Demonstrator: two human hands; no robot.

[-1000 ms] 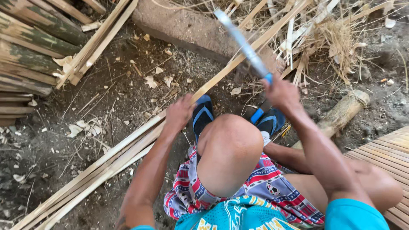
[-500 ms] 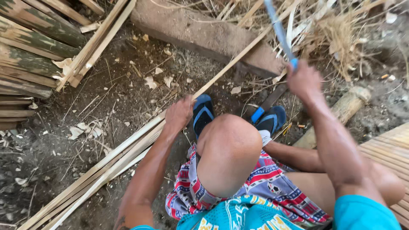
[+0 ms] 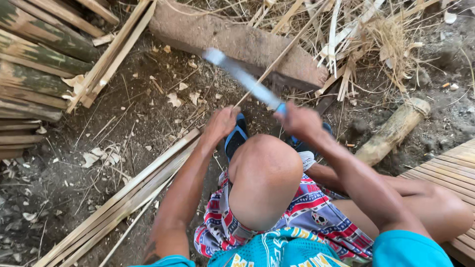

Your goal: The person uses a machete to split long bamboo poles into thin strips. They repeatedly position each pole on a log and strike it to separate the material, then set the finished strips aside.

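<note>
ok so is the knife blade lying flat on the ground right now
No, the right hand grips the knife by its blue handle, blade raised over the thin bamboo strip that the left hand steadies.

No packages, labels, signs or screens appear anywhere in this view.

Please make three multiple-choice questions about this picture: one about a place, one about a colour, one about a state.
1. Where does the short round log lie?
A. right of the right hand
B. under the left hand
C. on the green poles

2. What colour is the knife handle?
A. red
B. blue
C. yellow

3. What is the left hand doing?
A. lying open on the ground
B. gripping a thin bamboo strip
C. holding the knife

Answers:
1 A, it lies on the soil right of the right hand.
2 B, blue shows at the fist.
3 B, its fingers close on the strip.
</note>
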